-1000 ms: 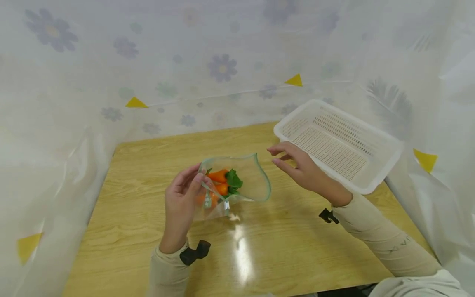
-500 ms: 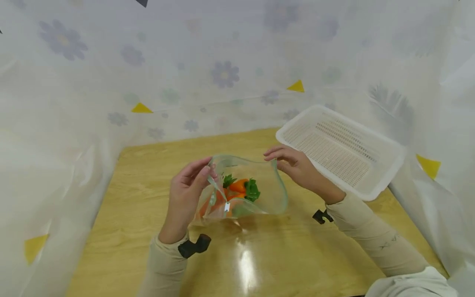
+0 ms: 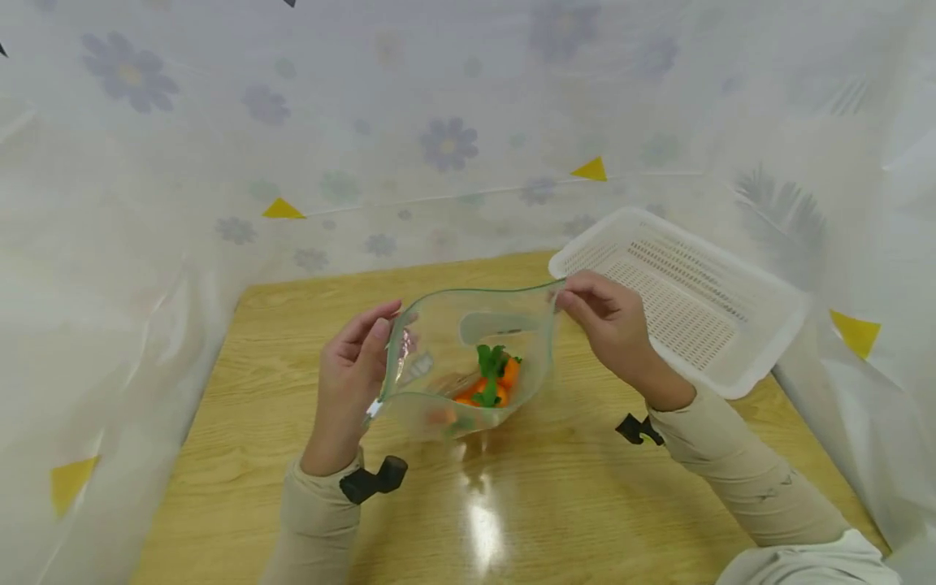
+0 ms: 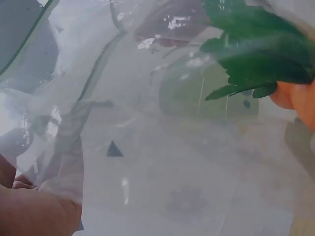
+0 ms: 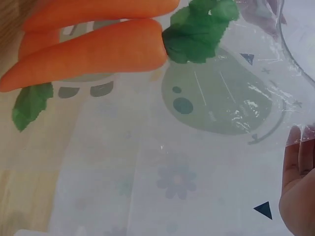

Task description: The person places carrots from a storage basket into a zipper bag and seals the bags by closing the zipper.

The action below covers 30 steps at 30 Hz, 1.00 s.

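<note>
A clear zip bag (image 3: pixel 439 321) with a pale green rim gapes wide above the table, its white slider (image 3: pixel 374 409) at the left end. My left hand (image 3: pixel 344 366) pinches the bag's left edge between thumb and fingers. At the opposite end, my right hand (image 3: pixel 614 329) pinches the top corner. Several orange carrots (image 3: pixel 513 372) with green leafy tops (image 3: pixel 488 374) lie in the bottom of the bag. In the right wrist view, a carrot (image 5: pixel 108 51) shows large through the plastic beside a printed pale green shape (image 5: pixel 216 93).
A white perforated plastic basket (image 3: pixel 683 321) sits at the back right, partly behind my right hand. The wooden table (image 3: pixel 256 390) is bordered by pale flower-printed sheeting (image 3: pixel 351 122) with yellow triangles (image 3: pixel 283 209).
My right hand came to the bag's right corner and took hold of it. The bag's mouth spread wider, the slider end moved left, and the carrots shifted right.
</note>
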Motion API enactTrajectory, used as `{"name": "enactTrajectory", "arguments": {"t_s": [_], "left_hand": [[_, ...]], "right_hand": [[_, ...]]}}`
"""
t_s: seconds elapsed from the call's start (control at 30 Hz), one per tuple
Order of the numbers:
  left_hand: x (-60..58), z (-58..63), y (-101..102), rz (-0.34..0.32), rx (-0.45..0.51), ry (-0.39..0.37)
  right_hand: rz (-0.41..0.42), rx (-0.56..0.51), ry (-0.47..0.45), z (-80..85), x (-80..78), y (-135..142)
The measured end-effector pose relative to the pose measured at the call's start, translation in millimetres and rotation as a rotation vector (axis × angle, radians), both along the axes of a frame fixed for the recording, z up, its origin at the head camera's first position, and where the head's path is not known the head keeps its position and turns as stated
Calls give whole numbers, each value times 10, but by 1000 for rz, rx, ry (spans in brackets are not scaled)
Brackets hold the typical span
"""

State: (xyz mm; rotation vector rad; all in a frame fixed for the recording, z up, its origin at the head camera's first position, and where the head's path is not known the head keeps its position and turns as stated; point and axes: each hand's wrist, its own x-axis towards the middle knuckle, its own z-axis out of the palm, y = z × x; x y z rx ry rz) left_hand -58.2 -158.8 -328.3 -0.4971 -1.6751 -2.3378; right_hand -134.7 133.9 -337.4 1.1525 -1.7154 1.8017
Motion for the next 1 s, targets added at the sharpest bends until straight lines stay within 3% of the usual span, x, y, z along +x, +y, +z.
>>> {"name": "enactTrajectory", "arguments": {"t_s": [0.1, 0.23, 0.37, 0.43, 0.5, 0.63, 0.7, 0.9, 1.0], "left_hand": [[31, -31, -46, -22, 8, 49], [68, -146, -104, -114, 18, 189], [102, -247, -104, -159, -80, 282], [112, -264, -82, -120, -176, 281], [103, -267, -61, -38, -247, 264], [53, -253, -58, 165, -267, 186], [13, -239, -75, 233, -249, 150], [-143, -154, -151, 300, -263, 151], [-184, -108, -159, 307, -198, 179]], "right_hand": [[-74, -96, -38, 59, -1, 20], [-166, -233, -75, 62, -18, 41], [-251, -313, -87, 52, -47, 57], [-267, -329, -98, 52, -54, 63], [-259, -332, -111, 49, -55, 68], [-209, -322, -123, 55, -47, 86], [-201, -324, -124, 61, -45, 107], [-224, -364, -126, 77, -57, 188], [-227, -346, -110, 69, -50, 211]]}}
